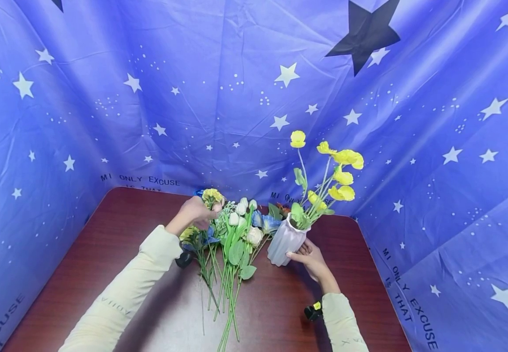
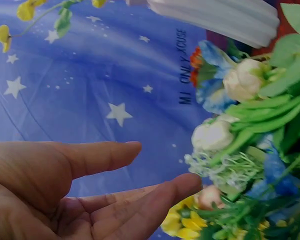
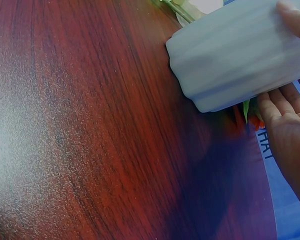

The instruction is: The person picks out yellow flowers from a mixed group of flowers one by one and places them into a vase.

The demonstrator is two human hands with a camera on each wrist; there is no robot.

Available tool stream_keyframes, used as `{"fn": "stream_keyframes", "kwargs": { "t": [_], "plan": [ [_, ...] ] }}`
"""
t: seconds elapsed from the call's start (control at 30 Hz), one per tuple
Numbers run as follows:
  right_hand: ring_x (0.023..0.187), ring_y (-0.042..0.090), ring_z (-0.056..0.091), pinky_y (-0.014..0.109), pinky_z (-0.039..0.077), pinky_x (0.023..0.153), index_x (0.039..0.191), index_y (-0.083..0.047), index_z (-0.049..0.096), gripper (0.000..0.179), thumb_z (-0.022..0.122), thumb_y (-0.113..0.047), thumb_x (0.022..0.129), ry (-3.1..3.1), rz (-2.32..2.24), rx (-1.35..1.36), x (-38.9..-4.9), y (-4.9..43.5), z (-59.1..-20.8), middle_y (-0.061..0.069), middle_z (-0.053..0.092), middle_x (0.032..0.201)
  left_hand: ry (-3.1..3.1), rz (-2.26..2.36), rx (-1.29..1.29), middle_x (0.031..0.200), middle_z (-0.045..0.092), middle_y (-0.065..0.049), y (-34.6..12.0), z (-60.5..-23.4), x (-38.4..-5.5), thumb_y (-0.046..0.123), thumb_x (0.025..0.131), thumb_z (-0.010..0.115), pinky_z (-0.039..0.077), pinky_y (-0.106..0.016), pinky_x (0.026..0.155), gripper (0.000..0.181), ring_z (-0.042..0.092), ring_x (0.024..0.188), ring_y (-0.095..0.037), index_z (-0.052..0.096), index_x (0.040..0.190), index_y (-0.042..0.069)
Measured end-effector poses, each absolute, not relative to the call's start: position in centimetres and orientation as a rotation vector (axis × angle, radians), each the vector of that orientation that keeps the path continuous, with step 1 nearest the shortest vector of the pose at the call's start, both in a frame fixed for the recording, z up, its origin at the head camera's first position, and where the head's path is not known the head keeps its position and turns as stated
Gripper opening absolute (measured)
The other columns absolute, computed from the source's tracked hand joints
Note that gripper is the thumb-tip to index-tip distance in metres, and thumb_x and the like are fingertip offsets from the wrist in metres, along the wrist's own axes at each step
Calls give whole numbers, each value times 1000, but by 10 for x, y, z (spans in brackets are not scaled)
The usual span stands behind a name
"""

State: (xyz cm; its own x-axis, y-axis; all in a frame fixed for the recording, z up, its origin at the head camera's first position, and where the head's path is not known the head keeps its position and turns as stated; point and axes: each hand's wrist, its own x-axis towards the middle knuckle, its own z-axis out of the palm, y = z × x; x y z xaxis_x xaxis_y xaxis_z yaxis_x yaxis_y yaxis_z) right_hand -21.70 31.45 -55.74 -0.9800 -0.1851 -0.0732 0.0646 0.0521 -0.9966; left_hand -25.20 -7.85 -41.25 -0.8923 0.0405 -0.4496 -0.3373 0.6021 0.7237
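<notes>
My right hand (image 1: 310, 261) grips the side of a pale ribbed vase (image 1: 285, 243), thumb on the near side and fingers behind. The vase leans to the right; whether its base touches the table I cannot tell. Several yellow poppy-like flowers (image 1: 343, 175) stand in it. My left hand (image 1: 196, 213) hovers by the heads of a loose pile of artificial flowers. In the left wrist view, thumb and fingers of that hand (image 2: 85, 195) are apart with nothing between them. Near its fingertips are a yellow flower (image 2: 182, 220) and a white tulip (image 2: 212, 134).
Green stems (image 1: 227, 298) of the pile point toward the front of the brown table (image 1: 148, 215). Among the pile lie a cream rose (image 1: 254, 236) and blue flowers (image 1: 268, 222). A blue star-printed cloth (image 1: 236, 112) surrounds the table's back and sides.
</notes>
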Motion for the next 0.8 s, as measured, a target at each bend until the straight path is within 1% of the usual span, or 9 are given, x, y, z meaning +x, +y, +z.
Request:
{"fn": "stream_keyframes", "kwargs": {
  "t": [0.1, 0.23, 0.3, 0.33, 0.43, 0.5, 0.63, 0.73, 0.8],
  "plan": [
    [121, -2, 59, 15, 50, 102, 152, 6, 33, 80, 74, 9, 84, 2149, -2037, -134, -216, 315, -558, 11, 56, 142, 2391, 1198, -230, 85, 77, -21, -81, -422, -252, 22, 94, 74, 65, -38, 79, 37, 78, 83, -30, 66, 106, -11],
    [121, -3, 59, 14, 49, 102, 153, 6, 32, 80, 74, 9, 84, 2139, -2039, -133, -216, 316, -558, 12, 54, 144, 2359, 1198, -247, 88, 77, -22, -84, -434, -252, 19, 93, 74, 64, -41, 83, 37, 77, 74, -27, 64, 110, -13],
    [121, -3, 58, 14, 49, 102, 153, 5, 32, 81, 74, 8, 84, 2140, -2029, -133, -215, 316, -557, 15, 52, 147, 2349, 1199, -260, 85, 77, -20, -86, -439, -252, 17, 93, 74, 64, -41, 83, 37, 77, 71, -25, 61, 112, -12],
    [121, -4, 58, 14, 49, 103, 153, 5, 32, 81, 74, 8, 84, 2137, -2030, -127, -215, 315, -557, 16, 51, 147, 2352, 1183, -259, 82, 77, -19, -86, -442, -252, 18, 92, 75, 64, -41, 83, 38, 77, 71, -25, 62, 111, -12],
    [122, -4, 58, 15, 49, 103, 154, 3, 33, 81, 73, 8, 84, 2131, -2024, -114, -215, 315, -556, 21, 46, 152, 2355, 1173, -266, 76, 76, -16, -87, -452, -251, 18, 92, 76, 64, -39, 80, 37, 76, 70, -24, 64, 109, -12],
    [122, -4, 57, 14, 49, 103, 155, 2, 32, 81, 74, 7, 85, 2123, -2020, -105, -216, 314, -556, 23, 43, 154, 2349, 1184, -264, 76, 76, -16, -87, -457, -250, 17, 92, 75, 65, -38, 77, 34, 75, 67, -23, 65, 107, -12],
    [123, -4, 57, 15, 48, 103, 155, 0, 32, 82, 74, 7, 86, 2112, -2016, -89, -217, 314, -557, 24, 40, 157, 2323, 1212, -273, 78, 76, -19, -88, -468, -248, 12, 93, 71, 65, -36, 71, 30, 72, 60, -20, 66, 107, -13],
    [123, -4, 57, 15, 49, 103, 155, -1, 33, 81, 73, 7, 86, 2113, -2015, -77, -217, 314, -556, 23, 41, 156, 2293, 1223, -291, 77, 76, -19, -88, -473, -247, 9, 92, 70, 65, -34, 68, 24, 70, 56, -18, 71, 102, -14],
    [122, -5, 56, 14, 49, 103, 156, -1, 32, 82, 73, 6, 86, 2118, -2013, -71, -217, 314, -556, 23, 41, 157, 2273, 1226, -309, 74, 75, -18, -87, -475, -245, 7, 91, 69, 64, -32, 66, 21, 68, 53, -15, 73, 98, -12]
  ]
}}
